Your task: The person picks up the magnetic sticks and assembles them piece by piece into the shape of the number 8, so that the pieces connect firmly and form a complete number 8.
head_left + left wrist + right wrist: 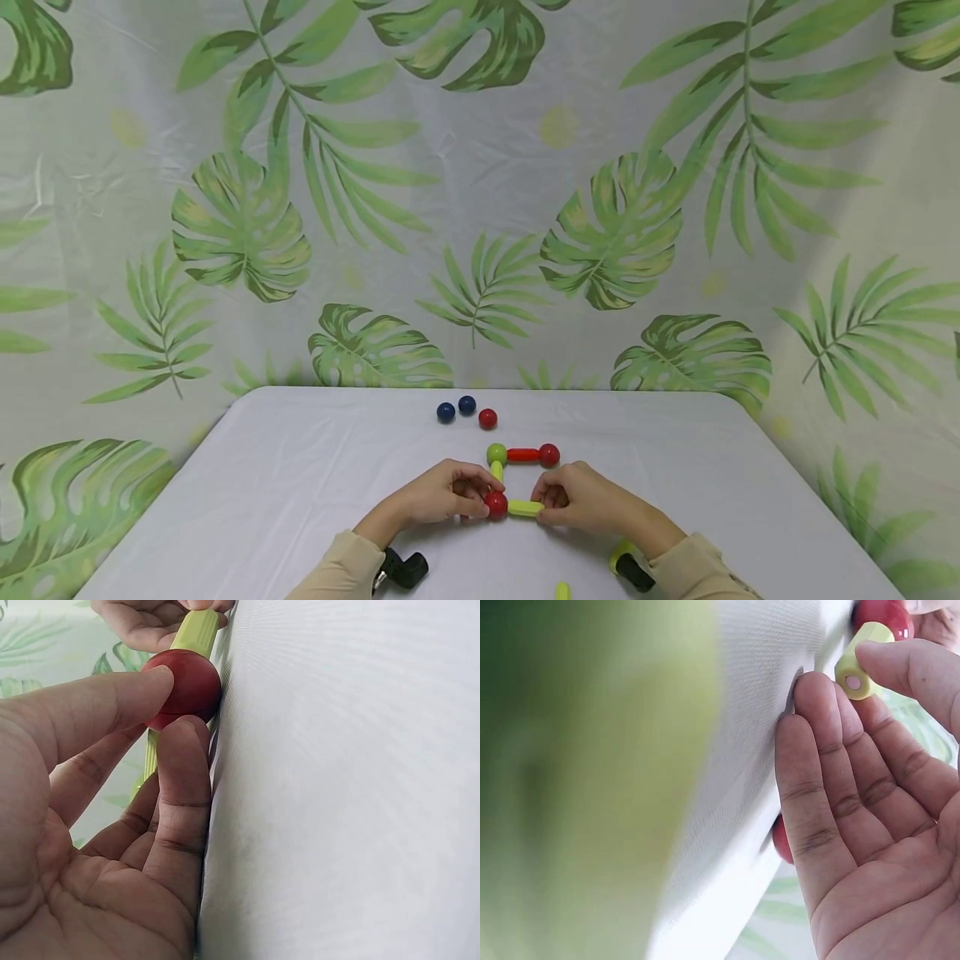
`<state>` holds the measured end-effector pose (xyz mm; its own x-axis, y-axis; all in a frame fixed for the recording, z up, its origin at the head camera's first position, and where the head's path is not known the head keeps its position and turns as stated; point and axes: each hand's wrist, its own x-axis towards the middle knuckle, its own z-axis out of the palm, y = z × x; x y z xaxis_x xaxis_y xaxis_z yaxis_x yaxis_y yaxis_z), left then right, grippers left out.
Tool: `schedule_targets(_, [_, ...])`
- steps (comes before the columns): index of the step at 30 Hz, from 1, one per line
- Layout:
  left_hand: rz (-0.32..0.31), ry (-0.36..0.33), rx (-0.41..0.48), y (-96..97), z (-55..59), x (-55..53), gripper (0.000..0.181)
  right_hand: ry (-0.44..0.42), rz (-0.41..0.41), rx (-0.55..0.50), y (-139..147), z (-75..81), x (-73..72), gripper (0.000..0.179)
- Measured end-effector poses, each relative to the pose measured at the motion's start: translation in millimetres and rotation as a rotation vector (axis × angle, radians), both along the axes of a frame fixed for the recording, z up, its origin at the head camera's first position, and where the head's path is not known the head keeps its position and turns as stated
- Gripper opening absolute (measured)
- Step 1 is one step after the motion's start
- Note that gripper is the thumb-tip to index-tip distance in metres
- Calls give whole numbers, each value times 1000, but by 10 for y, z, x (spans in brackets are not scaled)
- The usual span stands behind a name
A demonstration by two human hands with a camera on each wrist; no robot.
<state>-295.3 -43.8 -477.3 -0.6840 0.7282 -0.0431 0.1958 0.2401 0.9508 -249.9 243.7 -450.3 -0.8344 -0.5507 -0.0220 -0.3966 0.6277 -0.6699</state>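
Observation:
Between the thumb and a finger of my left hand (448, 492) is a red ball (496, 504), low on the white table. My right hand (577, 497) pinches a ribbed yellow-green rod (524, 507) by its outer end, where a pale round inset shows in the right wrist view. The rod's other end meets the red ball. From that ball a second yellow-green rod (497, 472), partly covered by left fingers, runs back to a green ball (497, 454). A red rod (522, 455) links the green ball to another red ball (549, 455).
Two dark blue balls (446, 412) and a loose red ball (487, 418) lie toward the table's far edge. Another yellow-green rod (562, 592) is cut off at the bottom of the head view. Black wrist gear (408, 571) sits by the left sleeve.

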Motion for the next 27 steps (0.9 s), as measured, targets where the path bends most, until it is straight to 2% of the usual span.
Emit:
schedule_targets(16, [-5, -11, -5, 13, 12, 2, 33, 6, 7, -3, 10, 3, -10, 9])
schedule_targets(22, [-17, 33, -26, 25, 22, 10, 37, 0, 11, -14, 20, 14, -1, 10])
schedule_targets(27, [5, 58, -51, 37, 39, 33, 34, 0, 5, -8, 25, 18, -3, 10])
